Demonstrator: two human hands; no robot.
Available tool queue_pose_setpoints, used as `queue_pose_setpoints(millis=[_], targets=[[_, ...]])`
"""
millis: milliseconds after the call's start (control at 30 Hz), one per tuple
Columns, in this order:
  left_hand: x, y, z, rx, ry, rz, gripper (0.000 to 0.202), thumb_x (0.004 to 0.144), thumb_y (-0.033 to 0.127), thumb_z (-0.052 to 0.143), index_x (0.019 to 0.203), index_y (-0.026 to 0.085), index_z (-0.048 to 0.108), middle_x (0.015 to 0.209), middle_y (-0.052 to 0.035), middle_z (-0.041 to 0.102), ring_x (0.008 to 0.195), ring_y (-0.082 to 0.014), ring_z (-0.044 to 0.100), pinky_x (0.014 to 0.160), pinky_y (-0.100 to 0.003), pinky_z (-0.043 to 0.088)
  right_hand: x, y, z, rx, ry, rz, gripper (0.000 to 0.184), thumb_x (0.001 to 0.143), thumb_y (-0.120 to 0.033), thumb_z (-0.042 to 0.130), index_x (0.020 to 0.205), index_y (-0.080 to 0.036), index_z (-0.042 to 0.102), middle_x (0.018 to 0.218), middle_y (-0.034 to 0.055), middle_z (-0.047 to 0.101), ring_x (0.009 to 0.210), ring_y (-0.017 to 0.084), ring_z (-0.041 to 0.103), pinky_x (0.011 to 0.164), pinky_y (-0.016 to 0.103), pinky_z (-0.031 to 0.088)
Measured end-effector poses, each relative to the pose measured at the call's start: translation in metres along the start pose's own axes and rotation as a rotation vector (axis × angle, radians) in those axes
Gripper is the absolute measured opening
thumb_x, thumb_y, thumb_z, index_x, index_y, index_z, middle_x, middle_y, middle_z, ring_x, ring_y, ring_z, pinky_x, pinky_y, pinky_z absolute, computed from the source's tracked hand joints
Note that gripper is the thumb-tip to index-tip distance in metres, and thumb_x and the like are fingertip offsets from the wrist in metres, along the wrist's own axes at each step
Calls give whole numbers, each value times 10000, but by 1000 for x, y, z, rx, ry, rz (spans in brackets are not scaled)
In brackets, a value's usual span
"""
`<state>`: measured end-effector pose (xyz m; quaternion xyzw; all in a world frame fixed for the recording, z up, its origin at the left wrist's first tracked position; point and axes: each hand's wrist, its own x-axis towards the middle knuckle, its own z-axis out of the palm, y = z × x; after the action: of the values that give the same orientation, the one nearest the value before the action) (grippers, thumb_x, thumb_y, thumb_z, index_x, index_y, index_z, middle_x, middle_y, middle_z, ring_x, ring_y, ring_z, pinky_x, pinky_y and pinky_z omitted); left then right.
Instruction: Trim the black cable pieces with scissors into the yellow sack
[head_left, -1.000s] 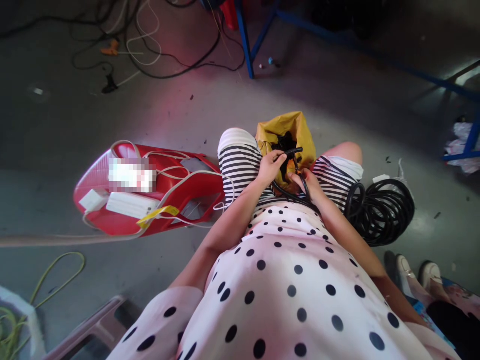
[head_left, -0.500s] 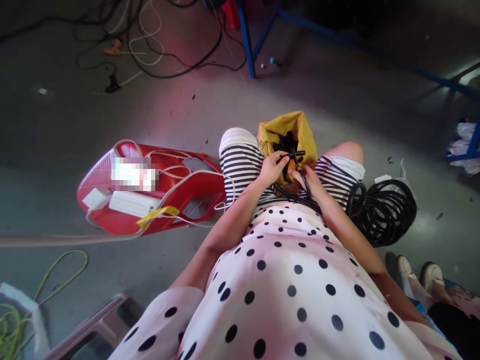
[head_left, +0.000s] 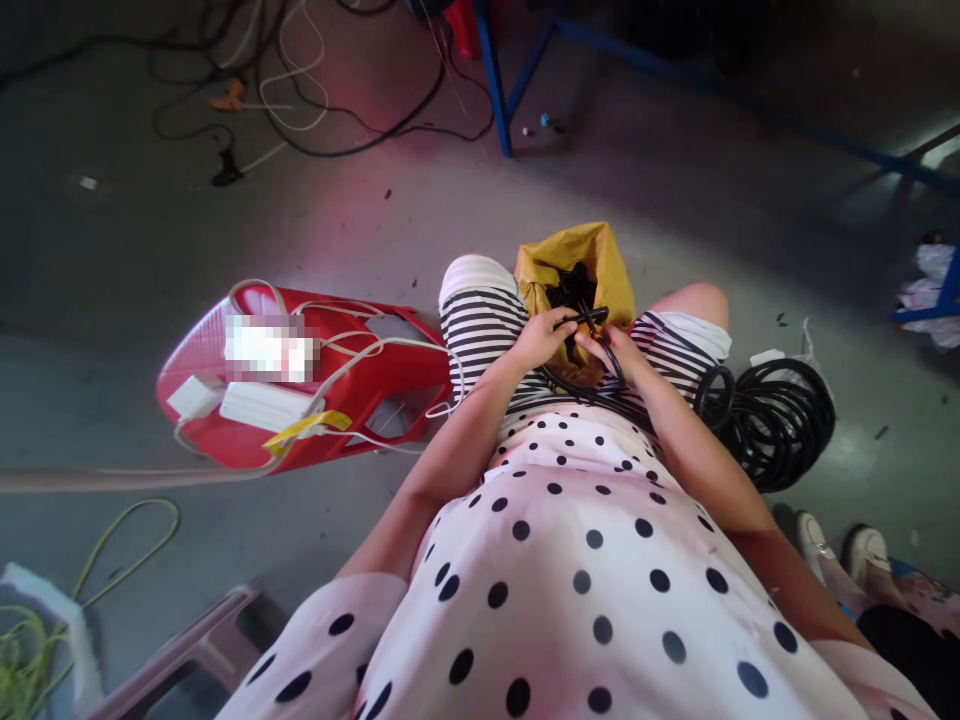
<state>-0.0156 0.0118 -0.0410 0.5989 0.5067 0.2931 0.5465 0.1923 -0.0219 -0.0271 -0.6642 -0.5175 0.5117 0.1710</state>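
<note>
I sit with a yellow bag [head_left: 600, 262] propped between my knees, its mouth full of black pieces. My left hand [head_left: 541, 335] pinches one end of a short black tube piece [head_left: 587, 317] just over the bag's opening. My right hand [head_left: 616, 355] is closed on the black corrugated hose [head_left: 577, 385] that loops across my lap and runs off to the right. Both hands meet almost fingertip to fingertip above my striped shorts.
A big coil of black hose [head_left: 772, 420] lies on the floor by my right knee. A red plastic tray [head_left: 247, 440] with white boxes and white cords lies to my left. Loose cables [head_left: 315, 90], a blue frame leg [head_left: 495, 80] and another person's white shoes [head_left: 840, 550] surround me.
Both hands have drifted slightly down and closer together over the bag; the short black piece has dropped a little with the left hand. The view shifted slightly.
</note>
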Motion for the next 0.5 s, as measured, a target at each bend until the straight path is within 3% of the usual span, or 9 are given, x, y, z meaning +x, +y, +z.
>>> queue_pose_setpoints(millis=[200,400,500], targets=[[5,-1,-6,-40,58,-83,139,951,150,713,998,189,838,1088,-86,855,1078,-253,783,1093,-362,579,8,1,12,-87,97,-9,759,756,-958,809,693,-277,480,651,2,579,690,200,526,689,357,419],[6,-7,-7,-63,18,-83,120,941,149,712,963,183,825,1043,-78,844,1056,-247,770,1068,-351,577,20,3,11,1,-56,24,691,772,-904,831,870,-253,622,722,11,676,702,211,613,663,332,454],[10,-12,-4,-68,47,-96,124,955,157,694,969,183,815,1025,-70,842,1033,-234,760,1059,-355,577,28,2,12,-33,-17,56,668,746,-851,896,809,-260,590,654,9,645,637,205,598,619,332,452]])
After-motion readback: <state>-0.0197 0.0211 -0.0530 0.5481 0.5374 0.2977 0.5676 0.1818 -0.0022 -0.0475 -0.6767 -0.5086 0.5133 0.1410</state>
